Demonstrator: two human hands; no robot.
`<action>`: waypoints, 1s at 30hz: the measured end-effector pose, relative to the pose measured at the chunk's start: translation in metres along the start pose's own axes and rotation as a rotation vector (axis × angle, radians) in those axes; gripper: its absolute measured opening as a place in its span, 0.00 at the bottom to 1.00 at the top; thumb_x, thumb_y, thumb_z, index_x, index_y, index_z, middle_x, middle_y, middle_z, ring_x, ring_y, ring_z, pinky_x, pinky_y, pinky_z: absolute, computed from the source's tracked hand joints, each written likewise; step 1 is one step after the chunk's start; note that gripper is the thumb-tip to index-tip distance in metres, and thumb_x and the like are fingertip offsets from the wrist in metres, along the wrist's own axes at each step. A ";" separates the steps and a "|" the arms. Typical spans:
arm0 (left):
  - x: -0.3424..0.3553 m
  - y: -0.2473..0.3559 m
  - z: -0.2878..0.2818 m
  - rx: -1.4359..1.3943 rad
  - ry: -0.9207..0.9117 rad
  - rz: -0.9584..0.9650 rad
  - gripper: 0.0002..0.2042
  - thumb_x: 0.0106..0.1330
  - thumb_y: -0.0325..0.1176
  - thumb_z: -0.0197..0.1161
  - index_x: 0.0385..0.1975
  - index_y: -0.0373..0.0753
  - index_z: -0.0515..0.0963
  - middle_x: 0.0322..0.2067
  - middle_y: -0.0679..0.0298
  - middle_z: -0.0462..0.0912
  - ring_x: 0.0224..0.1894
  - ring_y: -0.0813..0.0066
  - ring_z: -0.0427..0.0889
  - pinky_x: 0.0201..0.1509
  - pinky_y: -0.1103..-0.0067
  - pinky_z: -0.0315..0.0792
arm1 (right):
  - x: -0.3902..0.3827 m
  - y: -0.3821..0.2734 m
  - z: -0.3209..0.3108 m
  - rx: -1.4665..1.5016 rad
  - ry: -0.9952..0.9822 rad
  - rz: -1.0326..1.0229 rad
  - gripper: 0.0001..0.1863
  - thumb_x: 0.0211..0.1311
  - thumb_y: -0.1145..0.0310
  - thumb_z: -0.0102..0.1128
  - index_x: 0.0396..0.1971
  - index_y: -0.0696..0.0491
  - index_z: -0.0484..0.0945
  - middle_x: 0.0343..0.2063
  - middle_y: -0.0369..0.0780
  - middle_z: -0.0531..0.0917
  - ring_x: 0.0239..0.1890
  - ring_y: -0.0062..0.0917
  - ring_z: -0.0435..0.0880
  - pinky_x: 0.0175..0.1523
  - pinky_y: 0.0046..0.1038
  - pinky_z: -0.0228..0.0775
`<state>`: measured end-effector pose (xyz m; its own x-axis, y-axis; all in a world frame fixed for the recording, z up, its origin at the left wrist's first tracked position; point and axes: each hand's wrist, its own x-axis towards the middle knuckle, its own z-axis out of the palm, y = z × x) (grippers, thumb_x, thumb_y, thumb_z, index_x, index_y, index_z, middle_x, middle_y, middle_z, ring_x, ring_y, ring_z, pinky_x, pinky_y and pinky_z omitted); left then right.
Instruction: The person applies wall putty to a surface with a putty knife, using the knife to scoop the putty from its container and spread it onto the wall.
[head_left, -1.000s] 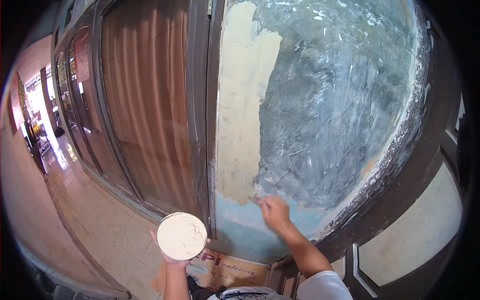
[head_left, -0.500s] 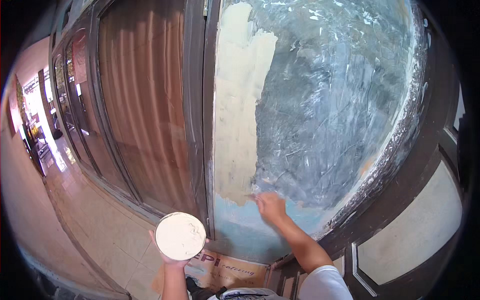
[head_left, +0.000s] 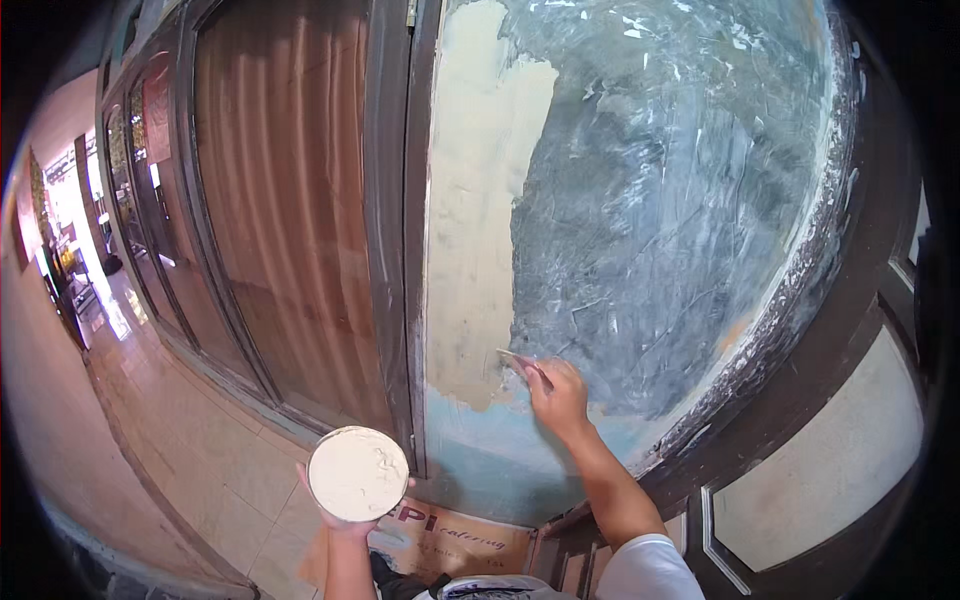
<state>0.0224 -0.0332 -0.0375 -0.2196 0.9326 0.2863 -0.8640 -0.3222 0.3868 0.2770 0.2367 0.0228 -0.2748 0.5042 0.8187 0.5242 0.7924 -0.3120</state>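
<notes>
While my left hand (head_left: 345, 515) cups a round tub of cream putty (head_left: 357, 473), fingers wrapped beneath it, my right hand (head_left: 558, 395) pinches a thin scraper (head_left: 516, 358). Its edge touches the blue-grey wall (head_left: 660, 200).

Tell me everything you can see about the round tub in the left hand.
The round tub is a shallow, open container seen from above, filled nearly to its rim with thick cream-white paste whose surface is lumpy and scraped. The left hand holds it from below, fingers curling up at its edges, mouth facing upward. It sits low, left of the blue wall panel, over the tiled floor.
</notes>
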 end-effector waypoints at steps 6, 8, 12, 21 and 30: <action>0.009 -0.003 0.005 -0.086 -0.043 -0.044 0.47 0.64 0.83 0.42 0.72 0.52 0.70 0.68 0.54 0.75 0.65 0.36 0.76 0.57 0.23 0.67 | -0.056 0.023 0.022 -0.182 -0.449 -0.004 0.08 0.66 0.64 0.65 0.38 0.49 0.89 0.38 0.41 0.90 0.41 0.41 0.87 0.46 0.44 0.78; 0.009 0.001 0.010 0.019 -0.096 -0.045 0.46 0.65 0.82 0.42 0.72 0.52 0.70 0.69 0.55 0.74 0.65 0.36 0.76 0.57 0.24 0.68 | -0.036 0.035 0.027 -0.253 -0.413 -0.012 0.08 0.66 0.65 0.66 0.39 0.50 0.89 0.38 0.40 0.90 0.41 0.41 0.87 0.45 0.43 0.79; 0.001 -0.004 0.000 -0.013 0.081 0.061 0.46 0.65 0.82 0.42 0.72 0.52 0.69 0.70 0.56 0.73 0.66 0.36 0.74 0.57 0.24 0.68 | -0.003 -0.004 -0.003 0.025 0.005 0.005 0.07 0.64 0.67 0.67 0.38 0.52 0.88 0.36 0.41 0.89 0.39 0.43 0.87 0.44 0.39 0.79; 0.001 0.001 0.010 -0.055 -0.072 -0.027 0.46 0.65 0.82 0.42 0.72 0.52 0.69 0.68 0.53 0.74 0.63 0.35 0.77 0.55 0.24 0.70 | -0.011 0.006 0.013 -0.020 -0.017 -0.032 0.07 0.66 0.63 0.66 0.37 0.48 0.87 0.36 0.39 0.88 0.39 0.43 0.86 0.41 0.45 0.80; 0.000 0.000 0.000 -0.071 -0.035 -0.007 0.47 0.64 0.82 0.43 0.72 0.51 0.68 0.67 0.51 0.74 0.62 0.33 0.78 0.51 0.26 0.75 | -0.026 0.006 0.029 -0.071 -0.099 0.021 0.06 0.63 0.66 0.68 0.33 0.52 0.87 0.33 0.40 0.88 0.37 0.41 0.87 0.42 0.42 0.79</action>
<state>0.0222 -0.0335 -0.0372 -0.1991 0.9281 0.3147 -0.8956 -0.3027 0.3260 0.2640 0.2381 -0.0137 -0.3400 0.5547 0.7594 0.5856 0.7568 -0.2905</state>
